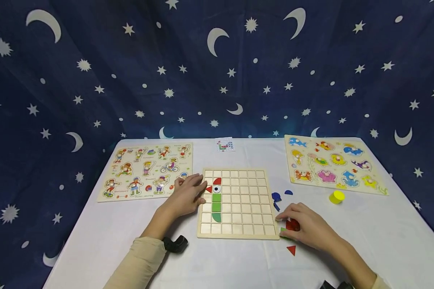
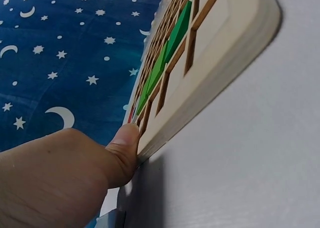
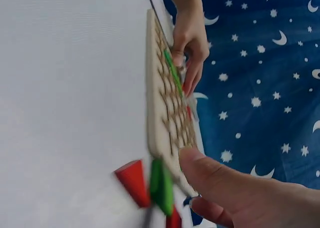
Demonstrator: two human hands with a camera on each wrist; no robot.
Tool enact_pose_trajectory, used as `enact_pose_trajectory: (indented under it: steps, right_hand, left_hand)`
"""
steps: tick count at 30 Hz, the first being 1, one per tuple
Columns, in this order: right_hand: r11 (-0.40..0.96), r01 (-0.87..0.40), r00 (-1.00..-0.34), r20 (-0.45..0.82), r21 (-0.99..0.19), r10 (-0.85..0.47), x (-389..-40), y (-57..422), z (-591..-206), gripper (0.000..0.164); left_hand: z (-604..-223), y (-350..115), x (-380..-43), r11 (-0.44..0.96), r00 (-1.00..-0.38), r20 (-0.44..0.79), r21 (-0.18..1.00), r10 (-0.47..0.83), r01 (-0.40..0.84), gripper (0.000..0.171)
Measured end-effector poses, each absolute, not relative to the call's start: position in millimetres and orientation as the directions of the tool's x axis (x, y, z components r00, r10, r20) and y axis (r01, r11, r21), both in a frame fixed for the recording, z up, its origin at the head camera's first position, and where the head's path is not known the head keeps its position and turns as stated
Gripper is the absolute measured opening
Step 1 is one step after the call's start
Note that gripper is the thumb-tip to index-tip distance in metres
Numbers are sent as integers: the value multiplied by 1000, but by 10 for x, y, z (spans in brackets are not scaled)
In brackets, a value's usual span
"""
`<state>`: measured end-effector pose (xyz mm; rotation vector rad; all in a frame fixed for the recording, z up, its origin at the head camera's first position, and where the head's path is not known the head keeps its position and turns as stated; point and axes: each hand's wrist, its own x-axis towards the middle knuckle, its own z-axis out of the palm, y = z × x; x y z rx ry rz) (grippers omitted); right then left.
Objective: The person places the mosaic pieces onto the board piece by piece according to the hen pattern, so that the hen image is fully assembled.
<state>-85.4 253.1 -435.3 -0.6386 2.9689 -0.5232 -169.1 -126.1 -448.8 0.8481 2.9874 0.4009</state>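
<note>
A: What lies closest to the person?

B: A red triangle [image 1: 291, 250], on the white tablecloth [image 1: 217, 265], just short of the right hand [image 1: 309, 224].

A: Is that hand grasping anything?

B: It looks released: thumb and fingers are loosely bent and parted, at the right edge of the grid board [image 1: 253, 218]. A green piece [image 1: 285, 233] lies by the thumb, and red pieces [image 1: 293, 224] lie partly hidden beneath the hand. The right wrist view is blurred there, so whether the thumb touches the green piece cannot be told.

A: And the left hand [image 1: 186, 196]?

B: Released too, its relaxed fingers resting along the board's left edge. The left wrist view shows the thumb against the wooden rim.

A: Where is the board, and what sits in it?

B: Flat on the tablecloth, between the hands. Its second column from the left holds, nearest first, a green quarter-round [image 1: 216, 217], two green squares [image 1: 216, 207], a white eye piece [image 1: 219, 186] and a red quarter-round [image 1: 218, 181]. A smaller triangle [image 1: 209, 189], also red, sits left of the eye.

A: Beyond that?

B: Blue pieces [image 1: 276, 196] lie just right of the board, a yellow cylinder [image 1: 336, 197] farther right. Further back are a sports puzzle [image 1: 185, 165] on the left, a sea-animal puzzle [image 1: 369, 170] on the right and a small printed card [image 1: 225, 145] between them. Behind hangs a starry blue backdrop [image 1: 188, 44].
</note>
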Motion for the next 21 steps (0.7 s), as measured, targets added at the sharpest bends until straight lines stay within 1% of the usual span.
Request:
enact_pose_trajectory:
  steps: [6,9,13,16,21]
  right_hand:
    - [901,-347,-937,53,-260,-345,-715,2621,-4460,38]
    - [910,-344,-939,69,-231,-337,-703,2602,-4475,36]
    - [913,-354,-935,77,-202,-345,-686,2566,-4464,28]
    - [918,-367,-930,78,-148,-359,-663,2530,-4438,25]
    - [924,-372,-928,63,-86,-367,-620,2473,-4398,28]
  left_hand:
    - [-4500,-1255,-1677,820,-852,68,241,520,519,55]
    - [-4495,-1271,-1672,822,-853,68,238,518,518,55]
    - [-4495,-1276,-1669,819,-851,70,243,520,520,55]
    - [-4493,-1268,-1669,818,-851,73,245,519,520,55]
    - [-4496,-1256,-1664,824,-853,64,233,518,517,55]
